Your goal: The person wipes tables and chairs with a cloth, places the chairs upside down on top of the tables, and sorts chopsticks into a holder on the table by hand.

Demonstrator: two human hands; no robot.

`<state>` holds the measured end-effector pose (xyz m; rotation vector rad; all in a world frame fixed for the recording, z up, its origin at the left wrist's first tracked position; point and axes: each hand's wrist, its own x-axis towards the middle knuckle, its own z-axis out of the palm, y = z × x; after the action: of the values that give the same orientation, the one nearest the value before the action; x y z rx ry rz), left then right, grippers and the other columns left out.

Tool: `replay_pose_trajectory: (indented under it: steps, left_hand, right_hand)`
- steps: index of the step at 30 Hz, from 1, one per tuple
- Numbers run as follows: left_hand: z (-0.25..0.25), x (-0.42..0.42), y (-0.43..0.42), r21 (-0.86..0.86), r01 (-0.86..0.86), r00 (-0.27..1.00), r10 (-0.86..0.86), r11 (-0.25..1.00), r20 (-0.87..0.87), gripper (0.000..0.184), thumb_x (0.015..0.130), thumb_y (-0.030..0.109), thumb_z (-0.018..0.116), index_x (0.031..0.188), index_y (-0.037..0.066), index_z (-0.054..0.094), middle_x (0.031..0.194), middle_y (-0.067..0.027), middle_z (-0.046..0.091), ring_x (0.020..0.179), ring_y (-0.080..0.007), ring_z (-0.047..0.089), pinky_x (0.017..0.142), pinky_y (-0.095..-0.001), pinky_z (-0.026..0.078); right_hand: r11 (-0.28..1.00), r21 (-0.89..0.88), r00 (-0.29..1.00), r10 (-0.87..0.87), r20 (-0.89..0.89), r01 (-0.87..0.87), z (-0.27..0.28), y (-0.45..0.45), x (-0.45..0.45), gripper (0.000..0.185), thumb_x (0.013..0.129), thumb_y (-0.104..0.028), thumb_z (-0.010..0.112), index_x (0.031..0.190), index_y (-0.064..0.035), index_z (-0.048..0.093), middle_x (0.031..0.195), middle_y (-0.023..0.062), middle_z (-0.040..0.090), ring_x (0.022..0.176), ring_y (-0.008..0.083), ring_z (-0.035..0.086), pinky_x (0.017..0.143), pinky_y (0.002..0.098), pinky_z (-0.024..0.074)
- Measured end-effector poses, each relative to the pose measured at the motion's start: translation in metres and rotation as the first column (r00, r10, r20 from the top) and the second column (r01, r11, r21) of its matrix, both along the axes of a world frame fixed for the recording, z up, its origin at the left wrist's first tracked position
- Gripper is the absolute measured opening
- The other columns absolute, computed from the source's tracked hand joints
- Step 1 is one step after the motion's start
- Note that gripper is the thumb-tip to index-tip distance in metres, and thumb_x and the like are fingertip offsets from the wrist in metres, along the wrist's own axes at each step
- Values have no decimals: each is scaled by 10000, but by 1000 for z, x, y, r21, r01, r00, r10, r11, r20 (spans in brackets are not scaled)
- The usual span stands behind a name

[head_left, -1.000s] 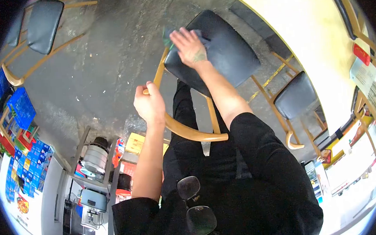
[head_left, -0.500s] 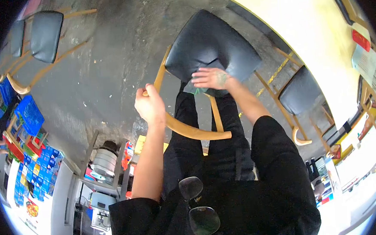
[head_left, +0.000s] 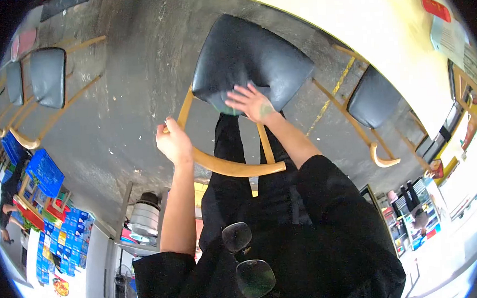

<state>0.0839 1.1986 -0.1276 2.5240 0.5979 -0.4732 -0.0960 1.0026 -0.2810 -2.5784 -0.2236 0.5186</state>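
Right fingers [head_left: 238, 98] now fanned wider, cloth [head_left: 221, 102] beneath

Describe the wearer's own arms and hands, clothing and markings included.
Loose, plain black sleeves end above bare forearms. Both hands are ungloved. The right hand has a greenish mark, possibly a tattoo, near the wrist; the left hand shows none.

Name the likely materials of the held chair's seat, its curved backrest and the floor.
Seat: seemingly black leather or vinyl, judging by its soft sheen and creases.
Curved backrest: probably varnished wood, from its warm tan colour and smooth shine.
Floor: probably bare matte concrete, from its grey, blotchy, scuffed surface.
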Motion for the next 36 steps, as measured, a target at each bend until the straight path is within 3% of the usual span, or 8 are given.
replay_pose_trajectory:
  steps: [6, 9, 14, 19, 23, 27, 31, 36]
  left_hand:
    - [5, 2, -3, -27, -41, 998, 40, 999, -45, 512, 904, 365, 552, 926, -139, 639, 777, -282, 670, 715, -398, 665, 699, -484, 509]
    - [16, 4, -12, -32, -91, 993, 88, 995, -74, 506, 907, 349, 550, 958, -146, 639, 775, -247, 677, 699, -350, 673, 651, -450, 533]
    - [13, 2, -14, -55, -102, 994, 100, 993, -43, 503, 912, 333, 546, 989, -157, 630, 779, -216, 672, 676, -304, 669, 602, -417, 570]
    - [17, 4, -16, -57, -86, 995, 82, 995, -63, 479, 910, 318, 547, 962, -152, 626, 790, -229, 664, 675, -311, 669, 579, -422, 576]
    - [15, 5, -15, -56, -93, 995, 91, 994, -42, 460, 906, 318, 544, 917, -134, 627, 757, -227, 656, 642, -317, 660, 551, -418, 558]
    - [13, 3, -11, -38, -52, 998, 51, 998, -21, 452, 910, 331, 515, 875, -104, 631, 749, -200, 654, 597, -283, 653, 520, -393, 535]
    - [18, 5, -13, -7, -66, 995, 66, 998, -81, 502, 903, 383, 527, 945, -100, 658, 780, -249, 681, 712, -362, 681, 633, -460, 543]
    - [3, 7, 5, 100, 106, 994, -101, 989, -51, 523, 928, 409, 528, 924, -98, 655, 905, -260, 705, 763, -381, 698, 703, -501, 545]
  right_hand:
    - [994, 5, 994, 110, -10, -110, -3, -93, -52, 655, 883, -57, 554, 1483, -304, 468, 1584, -27, 411, 1482, 233, 351, 1235, 487, 275]
    - [869, -315, 919, -395, 21, 381, -3, -128, -61, 698, 856, -31, 576, 1495, -289, 462, 1599, 22, 387, 1473, 340, 347, 1208, 531, 299]
    - [70, -68, 84, -968, 238, 995, -52, -84, -47, 737, 827, -65, 634, 1509, -270, 444, 1618, 102, 330, 1466, 460, 291, 1176, 629, 288]
    - [455, -277, 478, -878, 19, 846, -9, 0, -53, 669, 854, -32, 595, 1468, -278, 498, 1589, 44, 379, 1485, 411, 282, 1167, 676, 258]
    - [968, -70, 948, -250, -198, 241, 4, 7, -118, 519, 931, -151, 549, 1433, -285, 547, 1611, -63, 354, 1542, 246, 199, 1256, 506, 209]
    - [992, -55, 926, 88, -367, -117, 5, -53, -141, 428, 953, -173, 526, 1372, -207, 610, 1604, -66, 373, 1529, 243, 240, 1249, 459, 249]
    - [693, -396, 559, -721, -410, 603, 21, -82, -171, 396, 878, -81, 561, 1228, -179, 718, 1464, 27, 560, 1415, 284, 445, 1151, 416, 407]
    - [399, -59, 385, -908, -167, 915, 124, -118, -179, 608, 727, 82, 531, 1251, -175, 702, 1426, 95, 583, 1318, 320, 545, 1100, 398, 461]
